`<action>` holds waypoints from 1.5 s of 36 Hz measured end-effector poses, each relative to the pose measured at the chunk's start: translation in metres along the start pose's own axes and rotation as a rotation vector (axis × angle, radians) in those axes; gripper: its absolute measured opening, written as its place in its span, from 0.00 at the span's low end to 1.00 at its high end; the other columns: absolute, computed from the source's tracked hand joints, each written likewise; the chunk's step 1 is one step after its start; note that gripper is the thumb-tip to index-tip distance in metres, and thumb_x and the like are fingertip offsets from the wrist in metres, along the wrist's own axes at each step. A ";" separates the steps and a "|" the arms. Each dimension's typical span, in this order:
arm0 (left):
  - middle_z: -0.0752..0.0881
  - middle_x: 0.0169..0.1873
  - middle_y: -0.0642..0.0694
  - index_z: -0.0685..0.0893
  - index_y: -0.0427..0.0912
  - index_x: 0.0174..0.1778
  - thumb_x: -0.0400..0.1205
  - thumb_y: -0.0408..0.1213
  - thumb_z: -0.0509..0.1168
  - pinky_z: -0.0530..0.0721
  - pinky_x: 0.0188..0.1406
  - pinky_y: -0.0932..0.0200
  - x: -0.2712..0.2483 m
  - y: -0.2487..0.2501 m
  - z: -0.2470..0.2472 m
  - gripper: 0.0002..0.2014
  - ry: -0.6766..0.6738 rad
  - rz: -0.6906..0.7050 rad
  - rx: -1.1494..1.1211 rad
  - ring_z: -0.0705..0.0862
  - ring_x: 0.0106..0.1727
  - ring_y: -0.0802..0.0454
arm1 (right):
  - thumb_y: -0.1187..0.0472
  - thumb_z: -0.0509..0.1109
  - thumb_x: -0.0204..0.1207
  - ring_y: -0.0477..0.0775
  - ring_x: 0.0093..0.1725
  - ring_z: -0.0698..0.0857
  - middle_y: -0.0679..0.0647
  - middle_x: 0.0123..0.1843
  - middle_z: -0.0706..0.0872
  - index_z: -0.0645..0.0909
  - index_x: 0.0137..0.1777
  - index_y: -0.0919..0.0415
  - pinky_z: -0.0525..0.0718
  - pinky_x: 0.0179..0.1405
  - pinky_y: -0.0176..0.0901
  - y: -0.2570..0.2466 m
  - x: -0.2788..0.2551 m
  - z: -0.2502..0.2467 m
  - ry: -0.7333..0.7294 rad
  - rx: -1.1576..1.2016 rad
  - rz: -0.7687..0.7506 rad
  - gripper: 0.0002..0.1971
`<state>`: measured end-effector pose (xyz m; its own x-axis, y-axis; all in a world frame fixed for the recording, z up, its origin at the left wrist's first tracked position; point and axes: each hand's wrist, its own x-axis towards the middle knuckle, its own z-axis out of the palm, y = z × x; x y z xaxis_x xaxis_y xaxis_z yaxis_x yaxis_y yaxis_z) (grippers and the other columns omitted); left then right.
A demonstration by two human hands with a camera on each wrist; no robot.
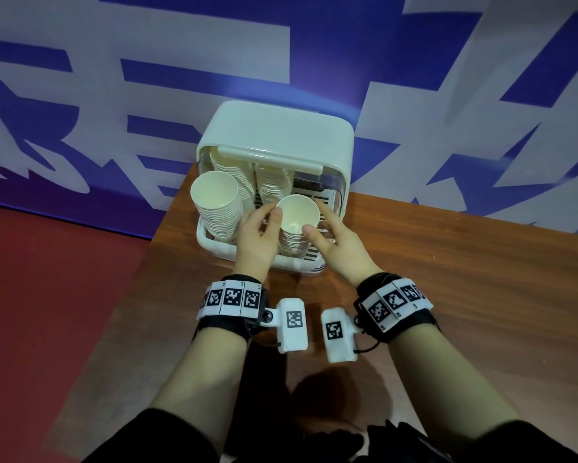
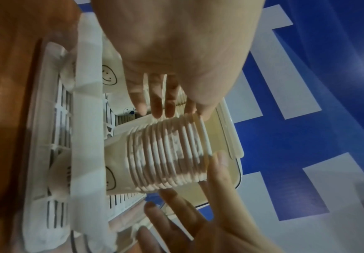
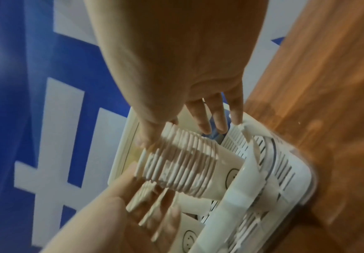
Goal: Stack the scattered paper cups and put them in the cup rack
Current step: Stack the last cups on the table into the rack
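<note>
Cream cup rack [image 1: 214,243] sitting at the far left corner of a wooden table [image 1: 448,295], lid flipped up, right against a blue-and-white wall [image 1: 80,78]. Front middle of the rack's tray: a stack of paper cups [image 1: 296,225], standing upright, mouth up. Left hand [image 1: 257,238] on its left side, right hand [image 1: 339,243] on its right – fingers mostly straight and spread, thumb tips touching the top rim, not really curled round it. Taller stack [image 1: 217,208] just beside it at the front left, two more stacks further back under the lid. Wrist views pretty blurry – same stack [image 2: 168,154] between the hands.
</note>
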<state>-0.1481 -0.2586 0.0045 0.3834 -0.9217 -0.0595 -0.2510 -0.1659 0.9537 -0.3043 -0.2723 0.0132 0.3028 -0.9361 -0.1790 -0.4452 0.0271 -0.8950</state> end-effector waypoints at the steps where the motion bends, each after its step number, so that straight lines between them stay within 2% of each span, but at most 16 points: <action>1: 0.83 0.58 0.45 0.84 0.47 0.63 0.86 0.45 0.61 0.79 0.67 0.46 -0.001 0.000 -0.001 0.14 0.000 -0.005 -0.025 0.81 0.60 0.49 | 0.45 0.65 0.79 0.45 0.68 0.76 0.47 0.71 0.76 0.63 0.80 0.44 0.77 0.60 0.31 0.000 0.000 0.001 0.002 0.059 0.024 0.30; 3: 0.86 0.50 0.50 0.85 0.47 0.58 0.86 0.44 0.61 0.81 0.65 0.46 -0.005 0.001 -0.002 0.11 -0.001 -0.026 -0.080 0.83 0.56 0.51 | 0.48 0.67 0.79 0.41 0.68 0.73 0.44 0.69 0.75 0.65 0.80 0.49 0.76 0.46 0.21 0.002 0.001 0.005 0.000 0.180 0.072 0.30; 5: 0.86 0.47 0.55 0.84 0.50 0.53 0.85 0.42 0.63 0.81 0.65 0.43 -0.008 0.000 -0.004 0.06 0.006 -0.051 -0.148 0.84 0.56 0.50 | 0.50 0.67 0.79 0.41 0.68 0.74 0.46 0.69 0.76 0.67 0.79 0.53 0.77 0.44 0.20 0.005 0.003 0.007 0.012 0.250 0.086 0.29; 8: 0.87 0.49 0.51 0.84 0.51 0.51 0.83 0.37 0.66 0.81 0.65 0.40 -0.013 0.000 -0.008 0.05 0.006 -0.104 -0.251 0.85 0.59 0.47 | 0.52 0.67 0.80 0.42 0.64 0.78 0.49 0.69 0.79 0.70 0.77 0.55 0.79 0.54 0.31 0.004 0.005 0.010 0.030 0.306 0.065 0.26; 11: 0.87 0.49 0.48 0.84 0.48 0.52 0.82 0.32 0.68 0.81 0.66 0.39 -0.016 -0.001 -0.012 0.07 0.005 -0.117 -0.314 0.86 0.59 0.45 | 0.53 0.65 0.82 0.48 0.57 0.84 0.49 0.60 0.84 0.75 0.71 0.54 0.85 0.53 0.42 -0.001 0.007 0.016 0.030 0.320 0.043 0.18; 15: 0.88 0.53 0.44 0.84 0.45 0.55 0.81 0.32 0.69 0.81 0.66 0.40 -0.017 -0.004 -0.017 0.08 0.022 -0.125 -0.340 0.86 0.60 0.46 | 0.52 0.64 0.82 0.51 0.61 0.84 0.48 0.61 0.84 0.75 0.68 0.48 0.83 0.63 0.56 -0.009 0.015 0.021 0.018 0.321 0.024 0.15; 18: 0.88 0.56 0.41 0.84 0.46 0.56 0.81 0.33 0.69 0.81 0.66 0.40 -0.015 -0.003 -0.021 0.09 0.030 -0.099 -0.348 0.85 0.61 0.46 | 0.53 0.62 0.83 0.47 0.61 0.83 0.42 0.59 0.83 0.75 0.66 0.45 0.82 0.64 0.54 -0.017 0.020 0.021 -0.004 0.320 0.004 0.12; 23: 0.87 0.57 0.47 0.82 0.41 0.64 0.82 0.33 0.67 0.82 0.63 0.60 -0.012 0.004 -0.023 0.14 0.055 -0.007 -0.340 0.84 0.62 0.54 | 0.55 0.61 0.84 0.42 0.56 0.83 0.46 0.58 0.83 0.74 0.70 0.51 0.86 0.57 0.46 -0.024 0.023 0.024 0.001 0.436 -0.005 0.16; 27: 0.86 0.53 0.58 0.81 0.49 0.60 0.83 0.32 0.66 0.81 0.59 0.68 -0.010 0.004 -0.024 0.12 0.060 0.021 -0.321 0.84 0.59 0.61 | 0.55 0.61 0.85 0.43 0.58 0.83 0.48 0.62 0.84 0.75 0.71 0.53 0.86 0.53 0.39 -0.024 0.027 0.029 -0.004 0.452 -0.015 0.16; 31: 0.84 0.49 0.68 0.80 0.59 0.57 0.84 0.34 0.65 0.78 0.60 0.68 -0.009 -0.003 -0.028 0.13 0.068 0.038 -0.272 0.83 0.59 0.63 | 0.56 0.61 0.85 0.33 0.51 0.83 0.42 0.57 0.84 0.75 0.70 0.53 0.80 0.42 0.23 -0.025 0.030 0.034 -0.022 0.428 -0.022 0.15; 35: 0.86 0.52 0.64 0.82 0.61 0.58 0.84 0.35 0.65 0.79 0.63 0.63 -0.009 -0.010 -0.031 0.14 0.068 0.049 -0.225 0.83 0.61 0.61 | 0.55 0.62 0.84 0.48 0.56 0.84 0.48 0.59 0.85 0.76 0.69 0.55 0.85 0.50 0.38 -0.021 0.032 0.040 -0.029 0.463 0.027 0.16; 38: 0.86 0.61 0.52 0.83 0.49 0.66 0.84 0.36 0.65 0.79 0.68 0.56 -0.007 -0.014 -0.032 0.14 0.089 0.036 -0.218 0.82 0.65 0.57 | 0.54 0.62 0.84 0.48 0.54 0.84 0.53 0.60 0.84 0.74 0.70 0.55 0.85 0.48 0.36 -0.020 0.030 0.044 -0.019 0.472 0.045 0.17; 44: 0.87 0.58 0.53 0.83 0.47 0.67 0.84 0.37 0.64 0.80 0.66 0.58 -0.009 -0.018 -0.034 0.15 0.115 0.015 -0.205 0.84 0.62 0.58 | 0.51 0.65 0.81 0.53 0.63 0.82 0.56 0.67 0.80 0.72 0.72 0.53 0.84 0.62 0.53 -0.018 0.029 0.050 -0.012 0.473 0.086 0.20; 48: 0.89 0.53 0.53 0.86 0.47 0.63 0.84 0.40 0.64 0.81 0.65 0.55 -0.011 -0.021 -0.034 0.13 0.138 0.014 -0.153 0.85 0.59 0.56 | 0.49 0.64 0.82 0.48 0.61 0.81 0.53 0.67 0.78 0.70 0.72 0.53 0.82 0.62 0.49 -0.017 0.028 0.049 -0.002 0.384 0.063 0.21; 51: 0.87 0.41 0.62 0.88 0.51 0.54 0.84 0.40 0.64 0.82 0.59 0.57 -0.013 -0.019 -0.035 0.08 0.140 0.041 -0.099 0.85 0.52 0.57 | 0.45 0.64 0.80 0.53 0.68 0.78 0.57 0.71 0.76 0.66 0.77 0.54 0.81 0.60 0.47 -0.016 0.028 0.048 -0.016 0.336 0.099 0.28; 54: 0.86 0.39 0.63 0.89 0.43 0.55 0.84 0.39 0.65 0.81 0.57 0.57 -0.014 -0.019 -0.036 0.10 0.134 0.046 -0.074 0.85 0.50 0.56 | 0.43 0.63 0.80 0.53 0.71 0.75 0.57 0.75 0.72 0.62 0.80 0.56 0.79 0.55 0.42 -0.016 0.027 0.045 -0.043 0.311 0.139 0.32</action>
<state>-0.1165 -0.2299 -0.0023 0.4896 -0.8717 0.0195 -0.2066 -0.0942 0.9739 -0.2509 -0.2822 0.0038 0.2956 -0.9004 -0.3192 -0.2088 0.2652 -0.9413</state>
